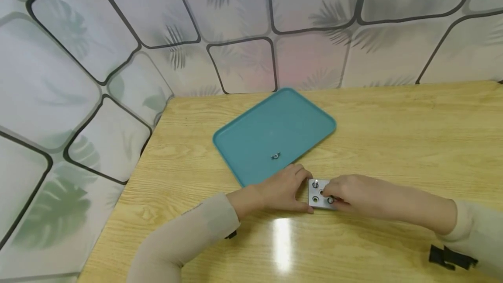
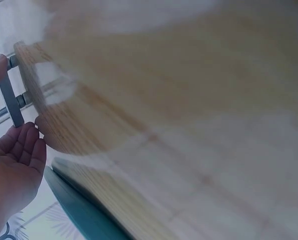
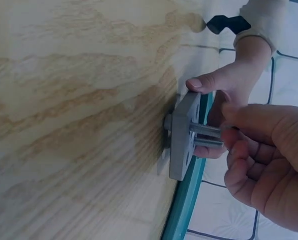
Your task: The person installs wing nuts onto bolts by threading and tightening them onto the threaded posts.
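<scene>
Over the desk (image 1: 393, 121), just lower right of centre in the head view, the metal plate (image 1: 322, 203) is judged stiff, smooth and fairly heavy, best taken by its edges, where it is gripped by thumb and fingers of the left hand (image 1: 280, 189). A bolt (image 3: 204, 130) is pinched near its tip by the right hand (image 1: 355, 193); whether a nut is hidden there cannot be told
</scene>
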Demonstrator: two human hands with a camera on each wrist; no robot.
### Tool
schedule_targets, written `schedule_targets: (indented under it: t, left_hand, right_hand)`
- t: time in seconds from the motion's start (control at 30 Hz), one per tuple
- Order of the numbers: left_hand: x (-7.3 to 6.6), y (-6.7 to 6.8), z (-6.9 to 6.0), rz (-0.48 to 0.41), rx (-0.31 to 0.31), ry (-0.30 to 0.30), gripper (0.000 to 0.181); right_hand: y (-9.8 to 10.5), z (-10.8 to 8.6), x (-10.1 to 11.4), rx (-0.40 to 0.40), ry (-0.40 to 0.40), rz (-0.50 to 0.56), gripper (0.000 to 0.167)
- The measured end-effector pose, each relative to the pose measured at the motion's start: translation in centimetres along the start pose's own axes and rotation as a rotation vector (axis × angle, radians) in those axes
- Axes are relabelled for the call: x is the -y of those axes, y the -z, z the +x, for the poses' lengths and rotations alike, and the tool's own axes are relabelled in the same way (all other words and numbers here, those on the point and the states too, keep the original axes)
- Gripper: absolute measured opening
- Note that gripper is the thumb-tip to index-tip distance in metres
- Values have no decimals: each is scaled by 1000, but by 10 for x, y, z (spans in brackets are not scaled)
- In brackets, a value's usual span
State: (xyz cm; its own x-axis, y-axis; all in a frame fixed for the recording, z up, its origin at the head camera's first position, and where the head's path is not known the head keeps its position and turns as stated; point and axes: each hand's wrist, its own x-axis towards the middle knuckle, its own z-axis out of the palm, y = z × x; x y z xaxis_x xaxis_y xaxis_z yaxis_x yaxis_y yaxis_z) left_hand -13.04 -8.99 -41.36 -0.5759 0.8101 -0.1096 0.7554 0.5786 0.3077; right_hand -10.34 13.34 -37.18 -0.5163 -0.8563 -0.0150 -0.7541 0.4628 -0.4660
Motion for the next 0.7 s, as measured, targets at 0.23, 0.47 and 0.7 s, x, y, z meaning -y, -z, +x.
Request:
schedule_targets:
  t: [0.23,0.47,0.7]
  left_hand:
    - [0,2,0,-5,16,13,72]
    - [0,1,0,-1,22,11,72]
    - [0,1,-1,-4,30,15,71]
  right_hand:
    - [3,1,-2,45,23,-50,17]
    - [1,0,-4,-157,172,-268,18]
    - [-4,1,-7,-250,212,-264,18]
